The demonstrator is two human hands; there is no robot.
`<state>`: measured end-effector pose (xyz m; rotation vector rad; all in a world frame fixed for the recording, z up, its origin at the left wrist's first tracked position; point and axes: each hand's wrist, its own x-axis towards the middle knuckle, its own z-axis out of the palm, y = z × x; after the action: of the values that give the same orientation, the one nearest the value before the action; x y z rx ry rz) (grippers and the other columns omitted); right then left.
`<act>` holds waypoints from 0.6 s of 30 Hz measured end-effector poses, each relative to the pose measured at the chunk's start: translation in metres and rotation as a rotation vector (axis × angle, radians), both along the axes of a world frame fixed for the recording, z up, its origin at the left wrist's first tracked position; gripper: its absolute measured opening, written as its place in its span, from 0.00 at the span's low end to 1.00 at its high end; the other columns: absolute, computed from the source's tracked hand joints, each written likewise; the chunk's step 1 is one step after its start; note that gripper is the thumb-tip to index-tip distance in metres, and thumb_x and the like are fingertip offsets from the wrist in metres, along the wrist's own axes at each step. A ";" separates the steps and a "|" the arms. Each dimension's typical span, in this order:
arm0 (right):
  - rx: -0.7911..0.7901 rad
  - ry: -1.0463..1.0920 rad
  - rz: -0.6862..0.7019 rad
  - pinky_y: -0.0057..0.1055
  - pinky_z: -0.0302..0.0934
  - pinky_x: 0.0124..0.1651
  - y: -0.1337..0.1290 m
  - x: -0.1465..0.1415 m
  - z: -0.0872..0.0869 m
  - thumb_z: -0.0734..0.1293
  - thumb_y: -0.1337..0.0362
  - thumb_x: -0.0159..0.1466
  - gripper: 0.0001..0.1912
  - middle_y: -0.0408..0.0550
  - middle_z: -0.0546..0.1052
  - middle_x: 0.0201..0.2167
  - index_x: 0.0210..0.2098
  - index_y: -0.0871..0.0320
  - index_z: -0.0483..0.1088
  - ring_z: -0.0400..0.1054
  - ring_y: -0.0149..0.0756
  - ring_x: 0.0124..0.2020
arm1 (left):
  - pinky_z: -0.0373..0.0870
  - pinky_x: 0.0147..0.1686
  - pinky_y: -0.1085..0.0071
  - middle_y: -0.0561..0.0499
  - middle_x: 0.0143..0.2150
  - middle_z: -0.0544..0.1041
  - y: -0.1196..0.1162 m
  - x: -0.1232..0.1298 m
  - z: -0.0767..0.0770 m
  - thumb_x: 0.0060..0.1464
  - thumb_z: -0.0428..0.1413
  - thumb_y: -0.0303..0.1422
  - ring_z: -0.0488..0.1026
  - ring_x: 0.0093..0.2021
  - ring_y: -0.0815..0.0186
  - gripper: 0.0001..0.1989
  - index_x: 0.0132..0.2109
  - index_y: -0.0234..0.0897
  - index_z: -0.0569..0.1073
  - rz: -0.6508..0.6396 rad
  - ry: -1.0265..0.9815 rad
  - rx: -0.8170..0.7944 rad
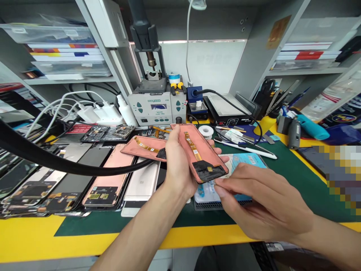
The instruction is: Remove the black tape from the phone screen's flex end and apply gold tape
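This looks like a phone-repair workshop. Slim pink rectangular phone panels [208,155] with exposed ribbon cables [194,149] are held above a yellow tabletop [28,241], where bare grey-and-black phone screens [77,182] lie in rows near a grey boxy rework station [158,109].

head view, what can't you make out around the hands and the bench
All in the head view:
Held pink panel, underside: turned away from the camera.
Second pink panel, right end: behind the left hand.
Whether the right hand pinches anything: its fingers hide it.
Station display: too small to read.
Clear bottle: cut off by the right edge.
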<state>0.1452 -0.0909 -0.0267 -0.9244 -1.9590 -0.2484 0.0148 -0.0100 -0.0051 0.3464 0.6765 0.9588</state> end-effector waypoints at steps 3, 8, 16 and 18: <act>-0.017 0.021 0.005 0.28 0.66 0.28 0.000 0.000 0.001 0.72 0.77 0.58 0.08 0.46 0.77 0.24 0.35 0.61 0.76 0.71 0.31 0.24 | 0.82 0.32 0.49 0.44 0.29 0.76 -0.001 -0.001 0.000 0.63 0.43 0.53 0.79 0.28 0.54 0.28 0.38 0.32 0.74 -0.006 -0.007 -0.012; -0.006 0.023 -0.015 0.28 0.67 0.27 0.000 0.000 0.001 0.71 0.76 0.60 0.08 0.44 0.77 0.24 0.36 0.58 0.76 0.71 0.31 0.24 | 0.81 0.34 0.46 0.46 0.28 0.75 -0.001 -0.002 -0.002 0.63 0.45 0.53 0.77 0.26 0.58 0.27 0.40 0.33 0.74 -0.002 -0.039 -0.006; -0.014 0.009 0.005 0.28 0.69 0.29 -0.001 0.003 0.000 0.70 0.75 0.61 0.08 0.45 0.78 0.25 0.37 0.58 0.75 0.72 0.32 0.25 | 0.81 0.35 0.48 0.42 0.31 0.77 0.000 0.000 0.000 0.63 0.44 0.52 0.80 0.31 0.53 0.27 0.39 0.32 0.74 0.013 0.007 -0.012; -0.013 0.014 0.027 0.28 0.69 0.29 -0.002 0.004 0.001 0.70 0.75 0.61 0.08 0.45 0.77 0.25 0.37 0.58 0.75 0.72 0.31 0.25 | 0.81 0.34 0.49 0.42 0.31 0.77 0.000 -0.001 0.000 0.63 0.44 0.52 0.79 0.30 0.54 0.27 0.38 0.32 0.74 0.015 -0.006 -0.013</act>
<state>0.1491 -0.0926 -0.0256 -0.9057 -1.9606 -0.2130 0.0140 -0.0102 -0.0052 0.3271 0.6803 0.9686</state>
